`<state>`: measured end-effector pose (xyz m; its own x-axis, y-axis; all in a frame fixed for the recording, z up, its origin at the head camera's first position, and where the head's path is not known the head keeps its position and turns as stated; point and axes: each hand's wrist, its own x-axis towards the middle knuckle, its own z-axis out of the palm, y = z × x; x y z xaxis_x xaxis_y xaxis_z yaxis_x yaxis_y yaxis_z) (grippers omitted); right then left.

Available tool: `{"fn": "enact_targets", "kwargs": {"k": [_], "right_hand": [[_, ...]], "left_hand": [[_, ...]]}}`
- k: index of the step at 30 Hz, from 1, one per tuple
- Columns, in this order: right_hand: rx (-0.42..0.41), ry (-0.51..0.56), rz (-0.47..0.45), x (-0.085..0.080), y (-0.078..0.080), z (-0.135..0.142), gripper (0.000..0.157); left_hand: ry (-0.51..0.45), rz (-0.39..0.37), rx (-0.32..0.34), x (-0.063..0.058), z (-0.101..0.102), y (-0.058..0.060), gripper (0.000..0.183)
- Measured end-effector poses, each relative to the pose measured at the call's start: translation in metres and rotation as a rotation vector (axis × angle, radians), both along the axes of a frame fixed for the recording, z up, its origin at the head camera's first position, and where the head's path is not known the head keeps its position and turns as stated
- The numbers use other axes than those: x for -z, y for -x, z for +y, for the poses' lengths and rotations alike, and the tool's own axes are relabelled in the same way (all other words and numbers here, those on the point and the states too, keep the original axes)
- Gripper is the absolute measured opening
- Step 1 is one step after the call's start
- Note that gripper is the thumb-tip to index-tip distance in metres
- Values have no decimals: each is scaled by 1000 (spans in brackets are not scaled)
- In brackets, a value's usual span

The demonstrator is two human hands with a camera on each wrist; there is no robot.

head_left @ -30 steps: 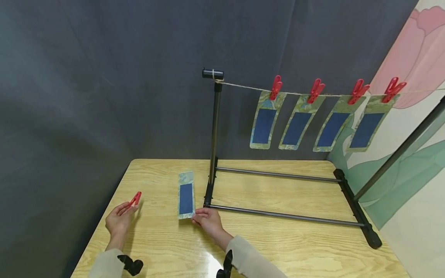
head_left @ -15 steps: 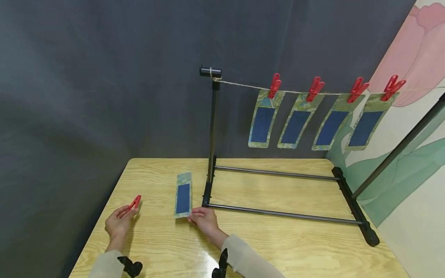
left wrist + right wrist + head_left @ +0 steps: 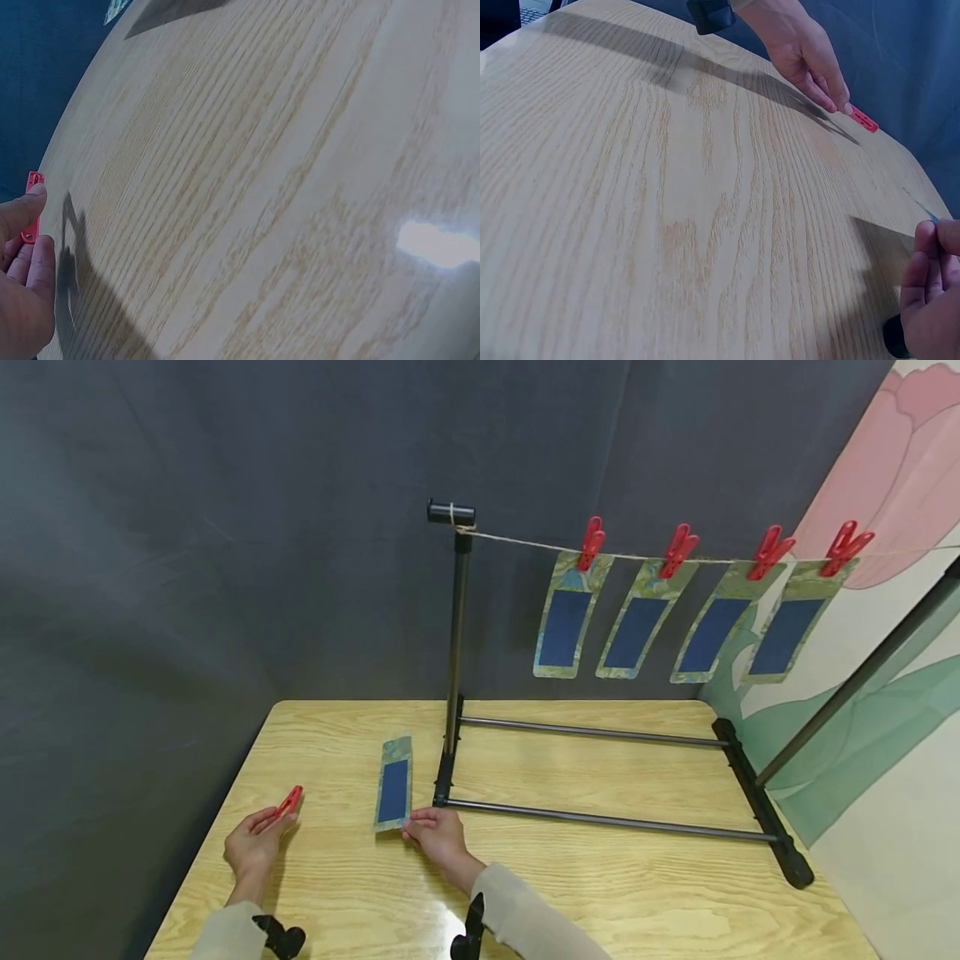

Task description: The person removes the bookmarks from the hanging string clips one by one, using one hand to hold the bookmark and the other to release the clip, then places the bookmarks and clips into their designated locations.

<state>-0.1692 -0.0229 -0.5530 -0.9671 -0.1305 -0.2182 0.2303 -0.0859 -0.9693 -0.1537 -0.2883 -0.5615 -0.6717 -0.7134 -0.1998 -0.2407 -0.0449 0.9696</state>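
Between thumb and fingers, my left hand (image 3: 253, 847) pinches a red clothespin (image 3: 290, 800) above the left part of the table; the left wrist view shows the same clothespin (image 3: 31, 206) at its left edge. My right hand (image 3: 441, 840) pinches the lower right corner of a bookmark-like card (image 3: 393, 787) with a blue panel and a green-blue patterned border. That card is seen nearly edge-on in the right wrist view. To the right, several similar cards (image 3: 564, 627) hang from a string (image 3: 513, 541), each under a red clothespin (image 3: 592, 545).
A black metal frame (image 3: 454, 643) stands on the wooden table (image 3: 600, 877), its string tied to the post top. Its lower bars (image 3: 607, 818) lie right of my right hand. A dark grey curtain (image 3: 225, 527) hangs behind, a patterned cloth (image 3: 900, 693) at the right.
The scene has shifted slightly left and up in the head view. The card in my right hand has tilted a little. Both hands keep their holds.
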Motion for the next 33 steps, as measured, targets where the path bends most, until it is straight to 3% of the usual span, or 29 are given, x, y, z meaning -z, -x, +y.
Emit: {"fn": "enact_targets", "kwargs": {"k": [8,25,33], "right_hand": [[17,-70,-10,-2,3,-2,8],[20,-108,-27,-2,1,-7,7],[39,-134,-1,4,3,-7,4]], "left_hand": [[77,-33,36,5,-2,3,43],[65,-47,22,8,-4,-2,42],[155,-89,34,11,-4,-3,41]]}}
